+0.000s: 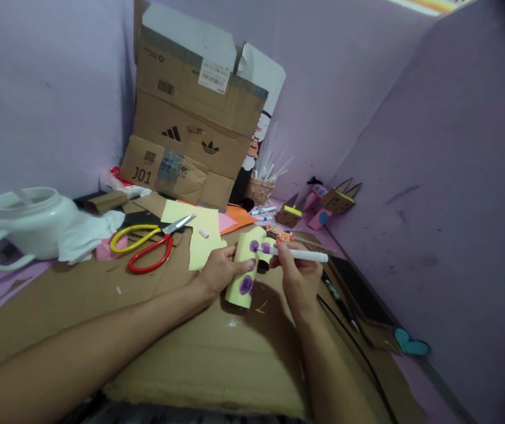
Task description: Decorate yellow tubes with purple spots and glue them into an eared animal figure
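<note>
Two hands colour a yellow paper tube over a cardboard-covered table.
Left hand [219, 270] fingers wrap the tube [246, 268]; right hand [297, 272] fingers pinch a marker [299, 254], tip touching a purple spot.

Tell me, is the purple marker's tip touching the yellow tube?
Touching. The head view shows the marker, held in the right hand, with its purple tip pressed on a purple dot on the yellow tube that the left hand holds.
</note>
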Available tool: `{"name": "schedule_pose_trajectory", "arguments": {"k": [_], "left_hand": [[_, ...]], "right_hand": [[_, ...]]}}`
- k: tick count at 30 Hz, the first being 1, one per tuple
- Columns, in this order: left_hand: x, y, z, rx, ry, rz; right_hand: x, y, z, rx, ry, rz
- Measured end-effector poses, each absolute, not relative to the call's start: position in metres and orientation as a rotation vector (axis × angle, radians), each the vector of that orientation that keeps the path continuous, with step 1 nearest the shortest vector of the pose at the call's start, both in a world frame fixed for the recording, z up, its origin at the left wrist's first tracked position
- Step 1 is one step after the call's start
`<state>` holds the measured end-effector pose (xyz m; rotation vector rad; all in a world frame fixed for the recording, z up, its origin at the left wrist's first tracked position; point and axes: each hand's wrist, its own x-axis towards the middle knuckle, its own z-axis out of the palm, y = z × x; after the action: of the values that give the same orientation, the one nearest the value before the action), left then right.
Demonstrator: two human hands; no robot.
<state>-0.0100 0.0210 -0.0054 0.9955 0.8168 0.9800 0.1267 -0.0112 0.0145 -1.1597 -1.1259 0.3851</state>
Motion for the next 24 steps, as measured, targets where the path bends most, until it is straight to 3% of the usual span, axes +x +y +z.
{"name": "schedule_pose_trajectory", "arguments": {"k": [24], "left_hand": [[-0.0102, 0.0216, -0.0053, 1.005, 0.814, 0.975]], "right_hand": [[0.1245, -0.0119, 0.0166, -1.151, -1.133, 0.418]]}}
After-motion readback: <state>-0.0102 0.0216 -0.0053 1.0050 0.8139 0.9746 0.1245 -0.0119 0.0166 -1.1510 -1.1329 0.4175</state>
